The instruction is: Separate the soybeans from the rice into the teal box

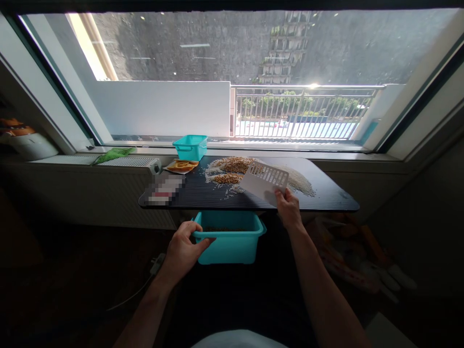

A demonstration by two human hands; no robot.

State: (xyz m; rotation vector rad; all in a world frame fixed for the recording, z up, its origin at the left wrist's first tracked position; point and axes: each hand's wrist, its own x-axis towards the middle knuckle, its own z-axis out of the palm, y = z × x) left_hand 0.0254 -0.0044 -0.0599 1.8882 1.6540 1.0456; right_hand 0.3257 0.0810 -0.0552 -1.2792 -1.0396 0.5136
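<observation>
My left hand [184,252] grips the left rim of a turquoise plastic bin [228,249], thumb outside and fingers over the edge. The bin sits below the front edge of the table, with a dark layer of small grains inside that I cannot make out. In my right hand [289,209] is a flat, pale slotted sheet [258,189], held by its near right corner and tilted over the table. Just behind it lie yellow-brown kernels [235,164], mixed at the edges with white grains like rice. Beyond its right side spreads a pile of white grains [299,180].
The dark table [197,193] stands against a window. At its left are a blurred-out flat item [166,189] and an orange-yellow packet [183,166]. A smaller turquoise bin [191,146] stands behind them. A green cloth [115,154] lies on the radiator [130,164].
</observation>
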